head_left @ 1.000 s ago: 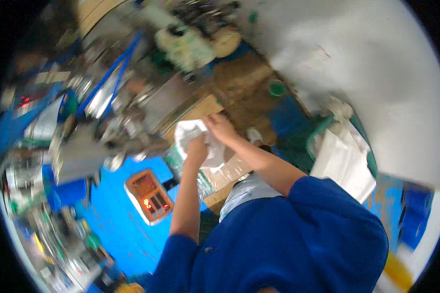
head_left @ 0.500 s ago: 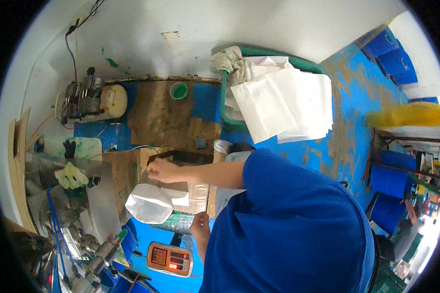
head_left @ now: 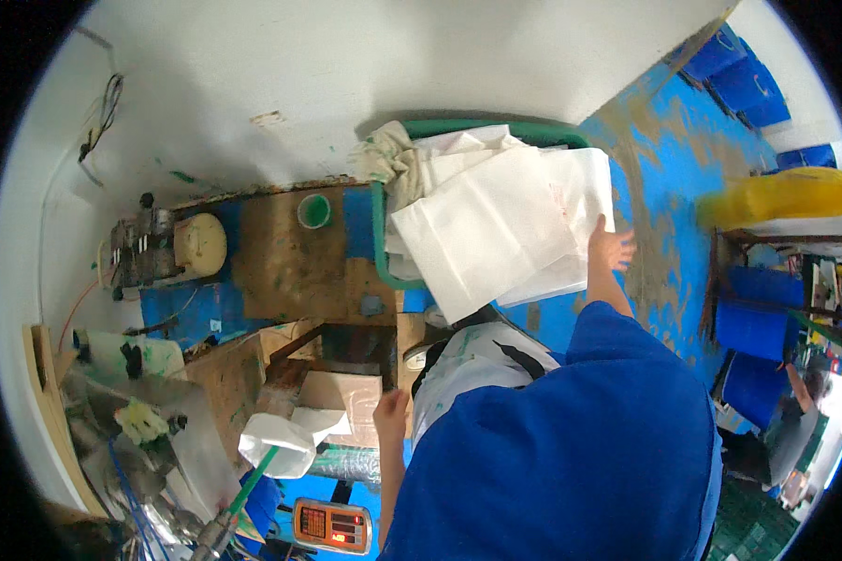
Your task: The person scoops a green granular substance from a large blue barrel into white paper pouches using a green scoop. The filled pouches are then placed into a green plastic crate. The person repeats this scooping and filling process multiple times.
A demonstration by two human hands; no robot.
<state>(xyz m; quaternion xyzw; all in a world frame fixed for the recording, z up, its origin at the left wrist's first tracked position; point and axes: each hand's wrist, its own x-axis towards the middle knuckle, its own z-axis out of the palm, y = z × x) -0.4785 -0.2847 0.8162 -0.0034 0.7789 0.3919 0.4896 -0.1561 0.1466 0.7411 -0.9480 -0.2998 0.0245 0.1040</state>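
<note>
My right hand (head_left: 613,250) is open, its fingers spread, at the right edge of a stack of flat white bags or sheets (head_left: 496,220). The thumb overlaps that edge; whether it touches I cannot tell. The stack lies over a green bin (head_left: 380,234). My left hand (head_left: 392,411) is closed beside a cardboard box (head_left: 360,397); what it may hold is hidden. Left of the box, a white bag (head_left: 281,441) sits crumpled, apart from both hands. A green-tipped metal nozzle (head_left: 217,533) points up at this bag.
An orange digital scale (head_left: 332,525) stands at the lower left. Behind are a compressor (head_left: 201,246) and a cup of green paint-like stuff (head_left: 314,211). A metal machine (head_left: 187,458) is at left. Blue drums (head_left: 753,393) and a yellow bag (head_left: 776,199) stand right, with another person beyond.
My right hand has swung from above the white bag by the box over to the stack on the right. That bag has sagged. My left hand stays near the box; the view has shifted.
</note>
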